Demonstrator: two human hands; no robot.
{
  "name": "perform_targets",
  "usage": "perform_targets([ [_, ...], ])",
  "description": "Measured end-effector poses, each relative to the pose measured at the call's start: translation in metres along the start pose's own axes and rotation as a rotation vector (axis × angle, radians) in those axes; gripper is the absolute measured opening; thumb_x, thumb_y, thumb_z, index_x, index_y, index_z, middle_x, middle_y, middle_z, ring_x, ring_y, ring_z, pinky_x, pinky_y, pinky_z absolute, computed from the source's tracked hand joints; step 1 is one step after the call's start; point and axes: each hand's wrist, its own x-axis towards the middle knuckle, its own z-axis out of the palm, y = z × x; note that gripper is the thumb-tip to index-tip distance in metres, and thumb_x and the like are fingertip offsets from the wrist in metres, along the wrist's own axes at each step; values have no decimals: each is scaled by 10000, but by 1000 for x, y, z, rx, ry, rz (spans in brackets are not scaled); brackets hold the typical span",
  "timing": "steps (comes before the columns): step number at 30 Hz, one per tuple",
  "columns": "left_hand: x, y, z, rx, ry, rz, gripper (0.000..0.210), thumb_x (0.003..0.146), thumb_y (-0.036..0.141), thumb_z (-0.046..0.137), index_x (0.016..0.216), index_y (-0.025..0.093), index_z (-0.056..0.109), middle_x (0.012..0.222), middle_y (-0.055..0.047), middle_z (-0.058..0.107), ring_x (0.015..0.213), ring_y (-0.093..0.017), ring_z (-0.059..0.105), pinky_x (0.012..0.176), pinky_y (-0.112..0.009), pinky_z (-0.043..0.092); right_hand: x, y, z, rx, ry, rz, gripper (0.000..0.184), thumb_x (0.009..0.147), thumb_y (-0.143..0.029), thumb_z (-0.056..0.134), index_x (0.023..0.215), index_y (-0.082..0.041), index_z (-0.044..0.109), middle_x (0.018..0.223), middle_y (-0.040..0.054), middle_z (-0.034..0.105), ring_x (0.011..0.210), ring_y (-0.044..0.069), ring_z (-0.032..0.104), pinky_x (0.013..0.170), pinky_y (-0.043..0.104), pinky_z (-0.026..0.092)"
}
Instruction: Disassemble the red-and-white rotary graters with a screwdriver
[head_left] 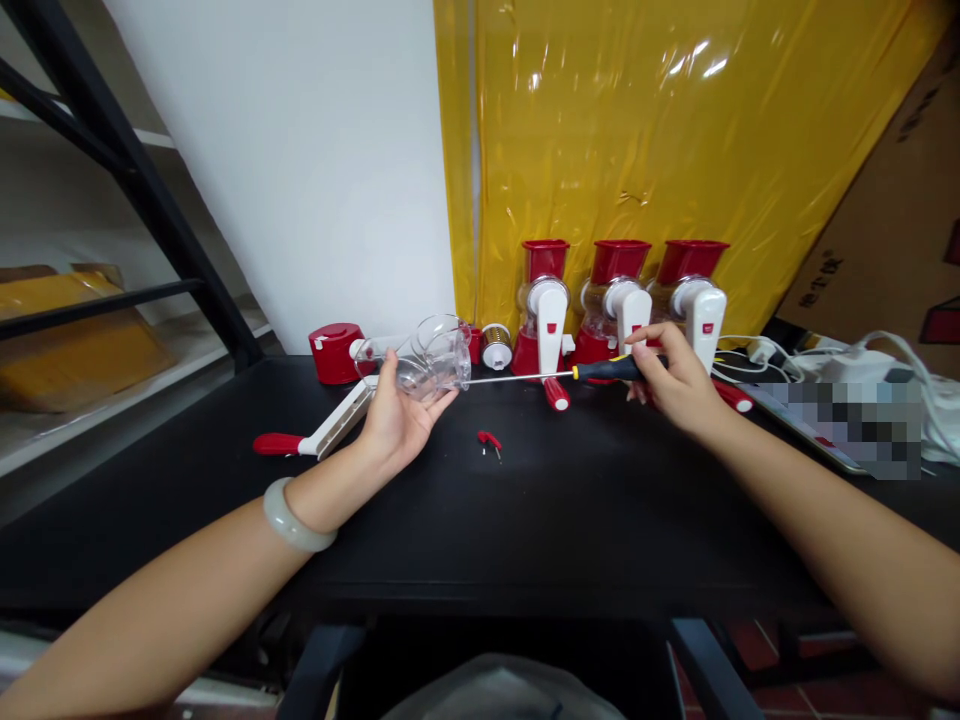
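My left hand [401, 420] is closed around a clear plastic grater body [431, 365], tilted on its side above the black table. In my right hand [671, 380] is a screwdriver [611, 369] with a black and yellow handle, gripped between thumb and fingers. Its long metal shaft points left, and the tip meets the right end of the clear body; whether it engages a screw there is too small to tell. Below lies a small red part [490, 439] with tiny pieces beside it. Behind my left hand a white crank [341, 425] with a red handle rests on the table.
Three assembled red and white rotary graters [547, 310] stand at the back. A red base [337, 353] and a metal grating drum [496, 347] are near the wall. On the right lie a tablet-like device [806, 425] and white cables [892, 380]. A shelf rack [142, 190] stands left.
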Motion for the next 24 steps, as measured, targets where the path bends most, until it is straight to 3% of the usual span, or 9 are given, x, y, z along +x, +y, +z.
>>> perform_targets([
  [7, -3, 0, 4, 19, 22, 36, 545, 947, 519, 476, 1394, 207, 458, 1219, -146, 656, 1169, -274, 617, 998, -448, 499, 1, -4, 4, 158, 17, -66, 351, 833, -408, 661, 1081, -296, 439, 898, 8, 569, 585, 171, 612, 596, 401, 556],
  [12, -3, 0, 4, 20, 15, 27, 566, 942, 522, 490, 1406, 201, 442, 1231, -150, 649, 1176, -274, 613, 1006, -450, 494, 1, -2, 2, 170, 10, -102, 316, 862, -500, 596, 1066, -288, 479, 880, 22, 589, 617, 193, 626, 600, 407, 549],
  [16, -2, 1, 3, 5, 12, 20, 540, 944, 529, 478, 1380, 211, 477, 1237, -145, 651, 1186, -271, 609, 1007, -441, 497, -2, -3, 0, 20, -5, -77, 342, 941, -584, 403, 1032, -280, 529, 625, 0, 551, 500, 189, 565, 493, 359, 477],
  [20, -2, 1, 2, 4, 17, 27, 536, 940, 531, 485, 1375, 218, 485, 1248, -141, 647, 1208, -274, 595, 1012, -439, 495, -1, -3, 1, -22, -3, 2, 276, 931, -537, 487, 1023, -281, 532, 536, -44, 488, 405, 153, 480, 391, 288, 376],
  [24, -1, 1, 1, -18, 12, 23, 540, 940, 536, 482, 1386, 231, 474, 1242, -138, 649, 1190, -265, 609, 1000, -424, 504, 3, 4, 1, 76, -20, -43, 269, 908, -473, 566, 1082, -279, 499, 671, -39, 555, 505, 145, 556, 516, 309, 492],
])
